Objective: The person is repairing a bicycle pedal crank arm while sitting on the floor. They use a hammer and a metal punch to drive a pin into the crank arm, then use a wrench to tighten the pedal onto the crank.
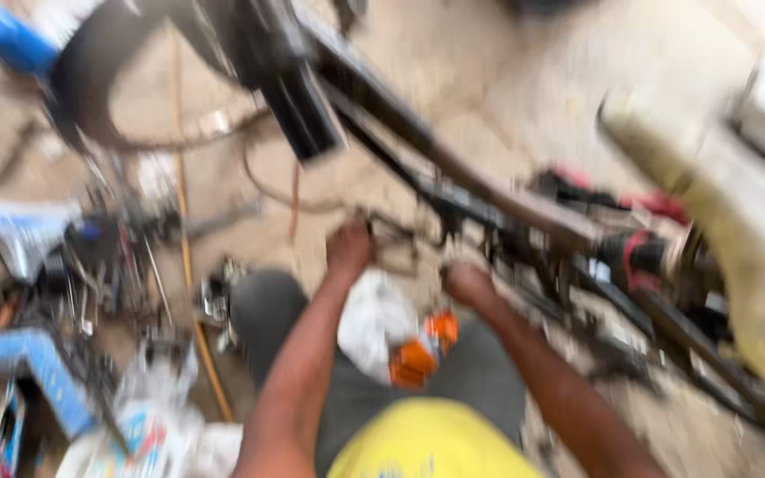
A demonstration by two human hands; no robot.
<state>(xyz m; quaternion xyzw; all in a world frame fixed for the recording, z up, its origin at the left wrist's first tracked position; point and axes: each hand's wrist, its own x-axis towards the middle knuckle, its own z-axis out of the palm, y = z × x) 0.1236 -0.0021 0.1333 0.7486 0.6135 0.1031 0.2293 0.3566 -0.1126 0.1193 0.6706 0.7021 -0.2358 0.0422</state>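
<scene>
Down near the middle of the blurred view, both of the person's hands reach forward to a dark metal frame [489, 199] that runs slantwise from the upper left toward the lower right, lying low over a dusty floor [506, 80]. The left hand [349, 246] is closed into a fist around a thin dark part where the frame's wires and brackets bunch together; the grip looks firm, probably to steady the piece. The right hand [469, 283] rests just under the frame with fingers curled, but the blur hides whether it actually grips anything, so I cannot tell. Two bare forearms lead back to the person's yellow shirt [431, 443] and grey trousers [347, 389]; the knees are spread, which suggests a squat close to the work so that both hands can reach it.

Between the knees lies one white plastic bag [374, 319], and touching it one small orange packet [418, 354], kept within easy reach. A single thin yellowish rod [189, 265] runs down the floor on the left. Beside it sits a heap of loose dark metal parts [108, 257], too smeared to count. At least three blue pieces [37, 363] lie about the left edge. One pale, worn panel [737, 239] fills the right side, and one red part [635, 252] shows on the frame near it.
</scene>
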